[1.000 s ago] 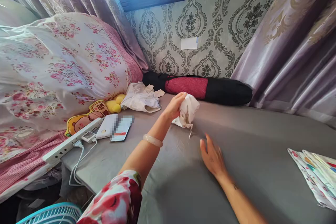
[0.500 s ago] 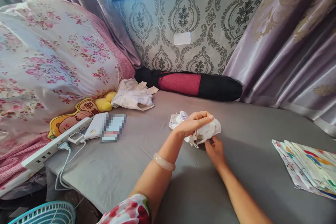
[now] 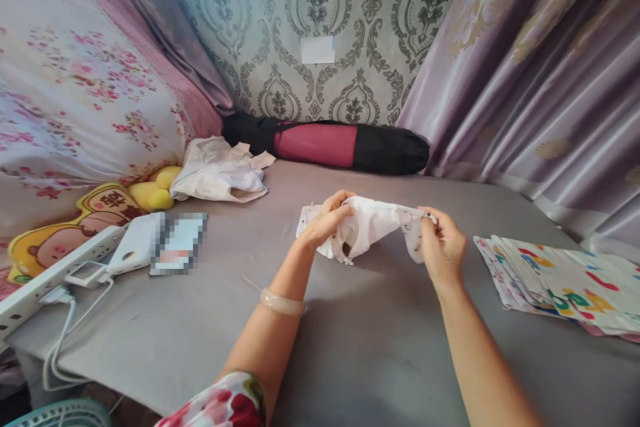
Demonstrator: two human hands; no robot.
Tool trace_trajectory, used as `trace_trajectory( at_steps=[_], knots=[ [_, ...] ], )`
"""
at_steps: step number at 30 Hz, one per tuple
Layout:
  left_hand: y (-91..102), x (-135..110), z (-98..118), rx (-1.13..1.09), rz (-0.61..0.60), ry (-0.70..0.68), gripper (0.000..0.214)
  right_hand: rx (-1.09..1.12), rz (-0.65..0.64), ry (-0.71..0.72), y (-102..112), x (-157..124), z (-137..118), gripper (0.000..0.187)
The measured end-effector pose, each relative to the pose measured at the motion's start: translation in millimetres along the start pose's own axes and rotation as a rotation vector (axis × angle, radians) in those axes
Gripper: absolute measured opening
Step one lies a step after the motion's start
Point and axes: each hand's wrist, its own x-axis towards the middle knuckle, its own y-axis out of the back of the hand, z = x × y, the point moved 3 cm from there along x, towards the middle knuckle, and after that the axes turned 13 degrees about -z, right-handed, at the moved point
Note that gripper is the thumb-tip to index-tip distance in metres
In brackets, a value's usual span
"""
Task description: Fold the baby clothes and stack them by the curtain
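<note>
Both of my hands hold a small white printed cloth (image 3: 373, 227) stretched between them a little above the grey bed sheet (image 3: 350, 347). My left hand (image 3: 327, 219), with a pale bangle on its wrist, pinches the cloth's left end. My right hand (image 3: 443, 250) pinches the right end with closed fingers. The cloth sags in the middle and a loose part hangs down under my left hand.
Folded colourful printed cloths (image 3: 555, 277) lie at the right. A crumpled white garment (image 3: 220, 170) and a black-and-pink roll bag (image 3: 325, 143) lie by the wall. At the left are a floral quilt (image 3: 75, 93), a yellow plush toy (image 3: 70, 220), a power strip (image 3: 55, 270), a power bank and a phone.
My left hand brought the bunched cloth from near the roll bag toward me. My right hand left the sheet and took the other end, and the cloth is now spread between both hands.
</note>
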Motion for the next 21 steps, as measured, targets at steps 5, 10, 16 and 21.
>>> trace_trajectory(
  at_steps=[5, 10, 16, 21],
  knots=[
    [-2.4, -1.9, 2.6, 0.096, 0.018, -0.147, 0.039, -0.106, -0.06, -0.049, 16.7, 2.0, -13.8, 0.03],
    [-6.7, -1.6, 3.1, 0.195, -0.038, -0.225, 0.04, -0.256, -0.236, -0.193, 24.7, 4.0, -11.5, 0.027],
    [-11.6, 4.4, -7.2, 0.363, -0.138, -0.252, 0.015, -0.346, -0.559, -0.295, 23.2, 8.0, 22.6, 0.022],
    [-20.3, 15.1, -26.5, 0.432, -0.169, -0.214, 0.016, -0.568, -0.683, -0.24, 18.6, 14.2, 45.0, 0.019]
  ],
)
